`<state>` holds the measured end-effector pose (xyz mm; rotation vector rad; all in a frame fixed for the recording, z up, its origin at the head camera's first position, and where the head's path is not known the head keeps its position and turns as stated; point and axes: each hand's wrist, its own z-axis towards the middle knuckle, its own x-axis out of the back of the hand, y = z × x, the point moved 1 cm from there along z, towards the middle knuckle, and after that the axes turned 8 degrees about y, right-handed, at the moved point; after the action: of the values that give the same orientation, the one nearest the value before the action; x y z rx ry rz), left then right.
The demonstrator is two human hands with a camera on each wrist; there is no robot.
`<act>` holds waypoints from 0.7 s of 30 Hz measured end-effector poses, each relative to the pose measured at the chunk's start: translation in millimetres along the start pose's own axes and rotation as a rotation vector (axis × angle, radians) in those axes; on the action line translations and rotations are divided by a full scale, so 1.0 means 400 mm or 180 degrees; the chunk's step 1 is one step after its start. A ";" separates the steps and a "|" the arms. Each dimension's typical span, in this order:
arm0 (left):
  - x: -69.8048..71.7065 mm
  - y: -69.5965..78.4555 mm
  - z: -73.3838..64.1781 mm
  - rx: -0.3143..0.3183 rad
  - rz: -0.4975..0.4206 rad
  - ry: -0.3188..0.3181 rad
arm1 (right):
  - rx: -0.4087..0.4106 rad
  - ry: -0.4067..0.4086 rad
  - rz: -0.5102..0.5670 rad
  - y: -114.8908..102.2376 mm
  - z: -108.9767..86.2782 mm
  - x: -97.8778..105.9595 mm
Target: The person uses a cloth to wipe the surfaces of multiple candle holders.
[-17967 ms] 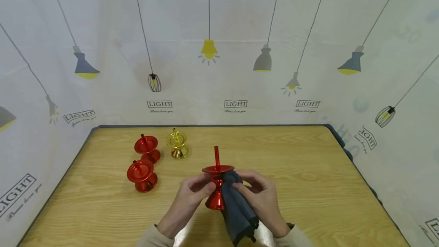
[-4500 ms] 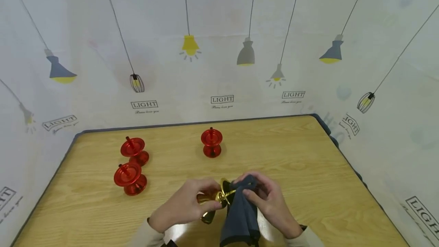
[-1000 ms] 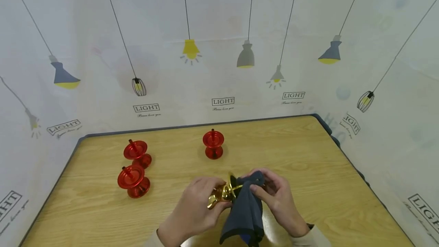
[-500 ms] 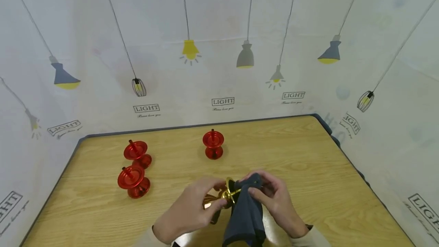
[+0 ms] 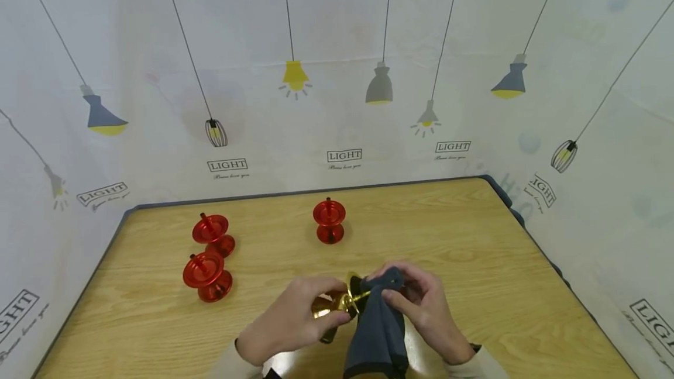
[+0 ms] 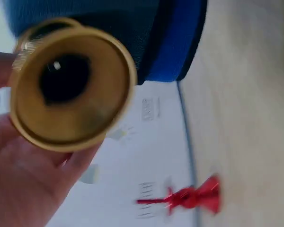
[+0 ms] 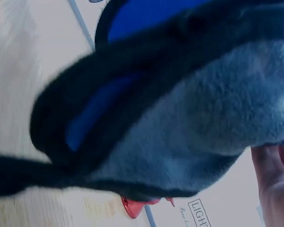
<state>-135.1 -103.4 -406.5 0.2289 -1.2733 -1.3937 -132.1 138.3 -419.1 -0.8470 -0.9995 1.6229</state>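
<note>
My left hand (image 5: pixel 295 317) grips a shiny gold candle holder (image 5: pixel 322 307) by its stem and base, tipped on its side with the dish and spike towards the right. In the left wrist view the round hollow underside of the gold candle holder (image 6: pixel 106 106) faces the camera. My right hand (image 5: pixel 429 312) pinches a dark grey-blue cloth (image 5: pixel 376 332) against the dish side, at the spike's end. The cloth hangs down in front and hides part of the dish. In the right wrist view the cloth (image 7: pixel 203 113), with black edging and a blue patch, covers most of the hand.
Two red candle holders, a front one (image 5: pixel 204 271) and a rear one (image 5: pixel 210 228), stand close together on the left of the wooden table (image 5: pixel 500 262). Another red candle holder (image 5: pixel 329 213) stands at the back middle. A lamp-printed sheet (image 5: pixel 337 116) rises behind the table.
Eighteen seconds ago my left hand held a red candle holder, now standing at the back middle; the gold one stood at the back left. Over the last second the gold one has turned slightly.
</note>
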 end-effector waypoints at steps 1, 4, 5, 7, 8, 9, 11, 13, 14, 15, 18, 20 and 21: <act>0.005 -0.008 0.002 0.0158 -0.0304 -0.0201 | 0.0022 -0.0080 0.0052 -0.001 0.000 0.001; 0.013 -0.032 0.005 0.0494 -0.1110 -0.0716 | 0.0044 -0.0251 0.0197 -0.001 -0.001 0.001; 0.013 -0.040 0.007 0.0550 -0.1277 -0.0832 | 0.0066 -0.0286 0.0226 0.000 -0.002 0.000; 0.016 -0.050 0.007 0.0596 -0.1409 -0.0923 | 0.0012 -0.0264 0.0227 0.002 -0.004 -0.003; 0.017 -0.051 0.006 0.0640 -0.1386 -0.0882 | -0.0011 -0.0224 0.0206 0.004 -0.005 -0.005; 0.019 -0.050 0.004 0.0644 -0.1242 -0.0771 | -0.0043 -0.0162 0.0154 0.006 -0.005 -0.007; 0.020 -0.040 0.002 0.0565 -0.0749 -0.0452 | -0.0153 0.0030 0.0040 0.009 -0.007 -0.008; 0.018 -0.024 0.002 0.0341 -0.0098 -0.0079 | -0.0245 0.0210 -0.0074 0.012 -0.007 -0.009; 0.014 -0.014 0.001 0.0221 0.0224 0.0097 | -0.0262 0.0297 -0.0108 0.012 -0.007 -0.009; 0.009 -0.007 0.002 0.0055 0.0553 0.0280 | -0.0264 0.0393 -0.0147 0.012 -0.006 -0.011; -0.005 0.003 0.006 -0.0302 0.1188 0.0669 | -0.0273 0.0545 -0.0192 0.014 -0.003 -0.016; -0.007 -0.001 0.006 -0.0337 0.1267 0.0710 | -0.0251 0.0533 -0.0197 0.016 -0.001 -0.019; -0.005 -0.006 0.006 -0.0294 0.1153 0.0651 | -0.0257 0.0492 -0.0190 0.018 0.000 -0.020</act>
<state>-137.6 -101.1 -408.4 0.0697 -1.0198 -1.0849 -133.0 129.6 -425.2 -0.9730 -0.9769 1.4515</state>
